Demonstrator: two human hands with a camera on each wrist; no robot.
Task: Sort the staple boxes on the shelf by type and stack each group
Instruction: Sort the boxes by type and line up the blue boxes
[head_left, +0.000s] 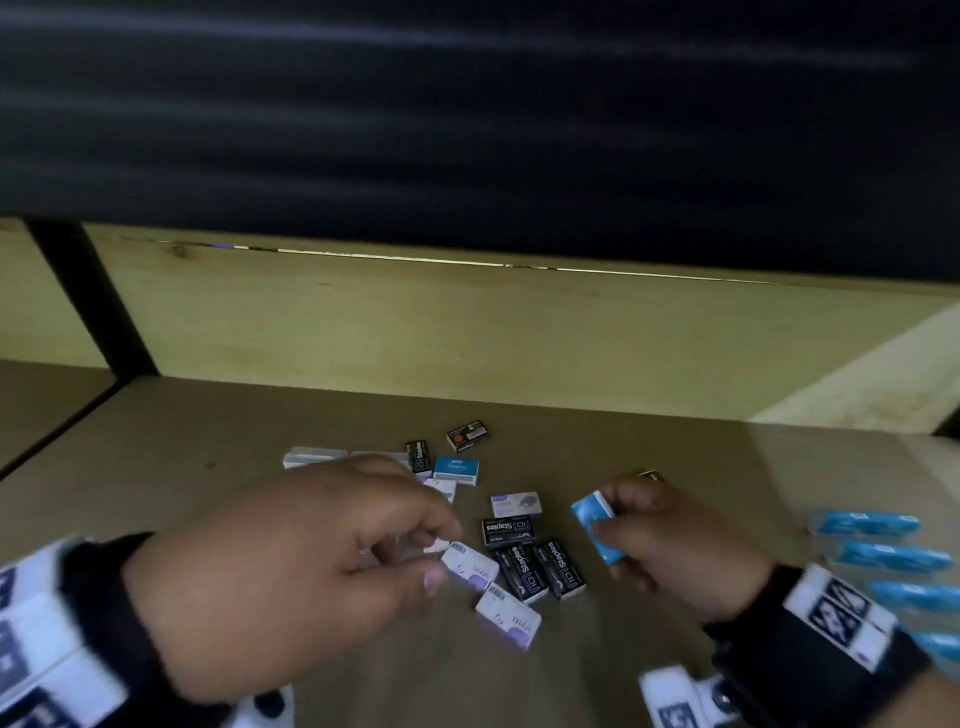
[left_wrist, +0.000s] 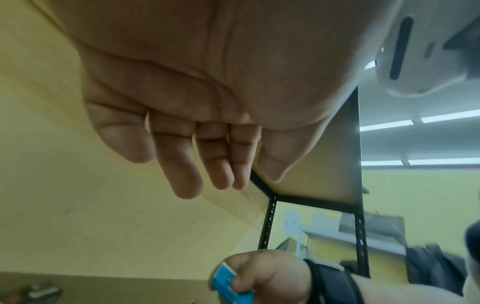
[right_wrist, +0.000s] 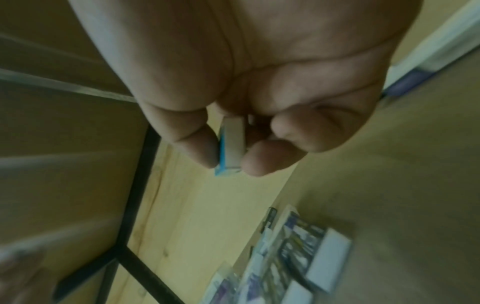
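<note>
Staple boxes lie scattered on the wooden shelf (head_left: 197, 447). My right hand (head_left: 605, 525) pinches a blue box (head_left: 597, 527) between thumb and fingers, lifted off the shelf; the right wrist view shows that blue box (right_wrist: 231, 144) edge-on in the hand (right_wrist: 231, 159). My left hand (head_left: 436, 558) hovers with relaxed fingers just above a white-and-purple box (head_left: 470, 566); the left wrist view shows the left hand (left_wrist: 207, 174) empty. Three black boxes (head_left: 540, 569) lie between the hands, with more white-and-purple boxes (head_left: 506, 616) close by.
Blurred blue boxes (head_left: 883, 556) sit in a row at the right edge. A blue-and-white box (head_left: 456, 470), two small black boxes (head_left: 466, 436) and pale boxes (head_left: 314, 457) lie further back. A wooden back board (head_left: 467, 332) and a black post (head_left: 88, 296) bound the shelf.
</note>
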